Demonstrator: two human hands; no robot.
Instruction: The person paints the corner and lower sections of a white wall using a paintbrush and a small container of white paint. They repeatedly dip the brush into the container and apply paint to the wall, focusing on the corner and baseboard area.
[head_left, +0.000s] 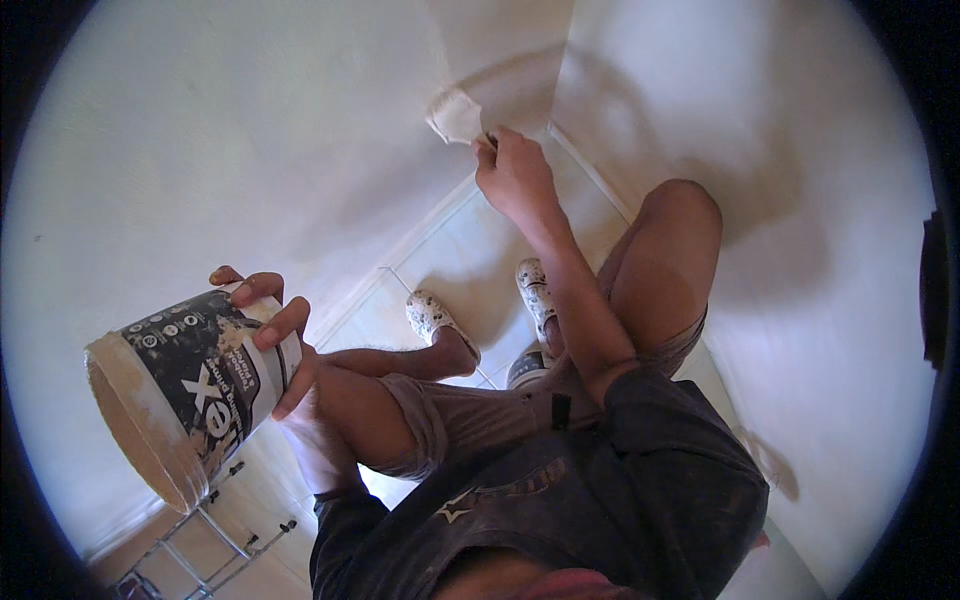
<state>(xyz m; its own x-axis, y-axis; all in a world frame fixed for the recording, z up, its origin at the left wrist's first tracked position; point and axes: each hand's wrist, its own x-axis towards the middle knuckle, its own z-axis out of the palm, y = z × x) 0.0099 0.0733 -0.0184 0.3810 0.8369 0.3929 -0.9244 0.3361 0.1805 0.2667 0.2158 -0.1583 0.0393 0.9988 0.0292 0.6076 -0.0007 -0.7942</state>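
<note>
My left hand (275,330) grips a white and black paint bucket (200,370) round its side and base, holding it tipped with its mouth toward the lower left. Cream-coloured residue coats the bucket's rim, and its contents are hidden from this angle. Up and to the right, my right hand (518,175) is closed on the handle of a wide paintbrush (456,115). The brush's pale, coated head lies at the wall (300,120), near the corner; whether it presses on the surface is hard to tell.
A second wall (820,200) meets the first at the corner. Below them is a tiled floor (480,240), where my feet stand in patterned clogs (435,318). Another bucket (526,368) shows partly beneath me. At the lower left stands a metal frame like a ladder (215,560).
</note>
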